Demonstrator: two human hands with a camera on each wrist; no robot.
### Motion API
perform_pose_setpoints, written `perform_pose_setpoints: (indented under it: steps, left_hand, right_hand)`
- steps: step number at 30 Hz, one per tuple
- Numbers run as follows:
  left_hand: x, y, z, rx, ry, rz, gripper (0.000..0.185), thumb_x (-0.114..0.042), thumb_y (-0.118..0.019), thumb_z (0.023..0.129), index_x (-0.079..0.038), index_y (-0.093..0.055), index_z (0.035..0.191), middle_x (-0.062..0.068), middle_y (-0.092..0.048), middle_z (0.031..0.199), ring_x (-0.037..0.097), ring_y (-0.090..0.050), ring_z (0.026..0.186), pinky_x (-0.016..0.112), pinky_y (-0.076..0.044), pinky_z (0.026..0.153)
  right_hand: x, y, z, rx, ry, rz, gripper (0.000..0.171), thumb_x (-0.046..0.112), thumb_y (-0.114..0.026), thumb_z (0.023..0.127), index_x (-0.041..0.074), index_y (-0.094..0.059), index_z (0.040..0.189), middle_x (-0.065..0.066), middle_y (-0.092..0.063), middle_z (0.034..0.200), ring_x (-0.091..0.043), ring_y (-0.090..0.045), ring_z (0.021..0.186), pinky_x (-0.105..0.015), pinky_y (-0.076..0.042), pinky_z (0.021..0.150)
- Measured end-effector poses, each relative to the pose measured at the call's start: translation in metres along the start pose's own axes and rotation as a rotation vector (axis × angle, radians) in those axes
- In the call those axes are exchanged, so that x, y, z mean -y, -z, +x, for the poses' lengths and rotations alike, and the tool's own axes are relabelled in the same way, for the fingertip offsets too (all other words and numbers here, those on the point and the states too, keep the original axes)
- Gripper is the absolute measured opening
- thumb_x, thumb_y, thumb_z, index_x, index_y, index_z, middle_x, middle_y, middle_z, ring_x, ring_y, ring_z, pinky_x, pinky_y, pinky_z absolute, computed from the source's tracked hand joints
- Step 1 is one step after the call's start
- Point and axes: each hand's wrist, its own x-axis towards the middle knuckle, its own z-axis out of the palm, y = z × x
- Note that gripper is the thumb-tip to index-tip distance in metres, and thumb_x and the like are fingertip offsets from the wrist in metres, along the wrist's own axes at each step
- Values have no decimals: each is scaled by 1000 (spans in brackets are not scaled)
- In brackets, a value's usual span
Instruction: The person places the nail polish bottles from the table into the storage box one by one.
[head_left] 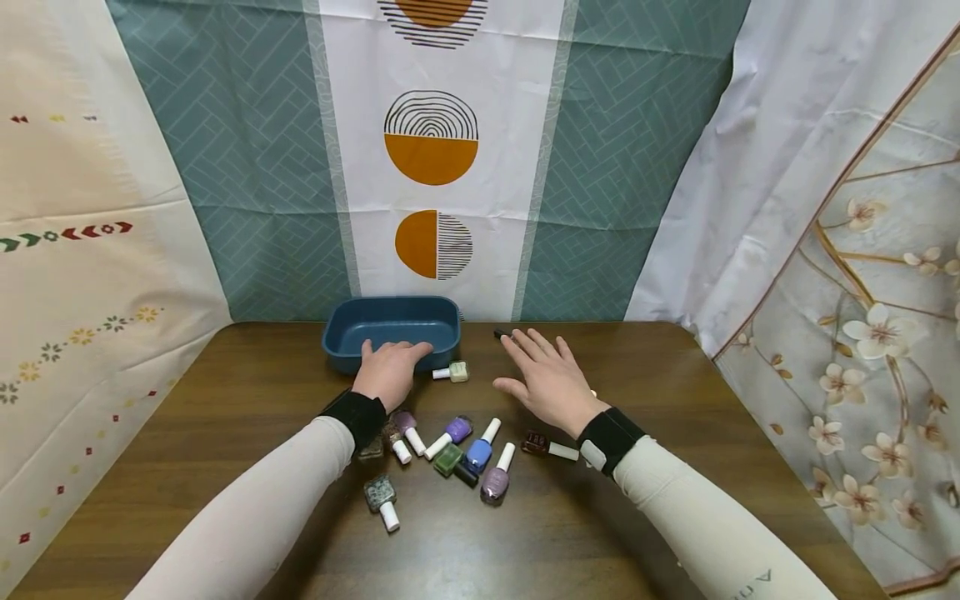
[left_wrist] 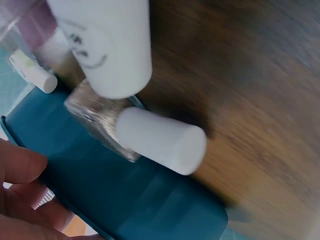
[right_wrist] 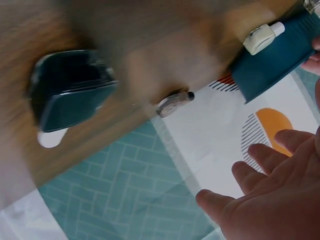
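Note:
My left hand (head_left: 386,375) hovers at the near rim of a blue plastic basin (head_left: 337,337), fingers loosely bent and holding nothing. In the left wrist view its fingertips (left_wrist: 30,165) are close to the rim. My right hand (head_left: 551,383) is spread palm down above the table, holding nothing. Its fingers overlap a small dark-capped bottle at the back, which shows as a brownish bottle (right_wrist: 172,104) in the right wrist view. Beside the basin lies a cream nail polish bottle (head_left: 459,372) with a white cap. A dark bottle (right_wrist: 75,90) looms near the right wrist camera.
Several nail polish bottles lie between the arms: purple (head_left: 459,429), blue (head_left: 478,455), green (head_left: 447,460) with a black cap, mauve (head_left: 495,485), dark red (head_left: 536,443) and speckled grey (head_left: 380,493). Brown glitter bottles sit beneath the left wrist. Patterned curtains (head_left: 630,167) border the wooden table (head_left: 450,558).

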Motion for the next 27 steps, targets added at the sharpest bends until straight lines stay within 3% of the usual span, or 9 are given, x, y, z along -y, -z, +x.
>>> perform_pose_setpoints:
  steps: [7, 16, 22, 27]
  left_hand:
    - [-14, -4, 7, 26, -13, -1, 58, 9, -64, 105, -19, -64, 156, 14, -73, 141, 43, -66, 130, 84, -24, 118]
    - [-32, -4, 14, 42, -14, -18, 54, 5, -63, 108, -20, -65, 155, 14, -73, 142, 43, -66, 131, 84, -25, 118]
    - [-41, -7, 20, 36, -23, -11, 55, 3, -67, 107, -23, -65, 155, 11, -73, 141, 42, -66, 131, 83, -27, 118]
    - [-47, -6, 22, 59, -24, -20, 55, 3, -67, 107, -23, -65, 155, 11, -73, 141, 41, -66, 131, 83, -28, 118]
  right_hand:
    - [15, -1, 20, 25, 58, -13, 79, 58, -56, 112, 12, -37, 173, -14, -38, 176, -36, -30, 165, -65, -20, 131]
    - [26, -9, 42, 86, 92, -2, 67, 48, -57, 115, 8, -47, 167, -17, -45, 171, -37, -39, 160, -58, -29, 130]
    - [23, -15, 51, 11, 117, -16, 53, 38, -64, 114, 4, -62, 154, -17, -60, 157, -34, -54, 149, -49, -46, 120]
    - [18, -21, 57, -51, 140, -21, 38, 32, -69, 112, 6, -74, 139, -13, -74, 135, -29, -68, 129, -46, -57, 106]
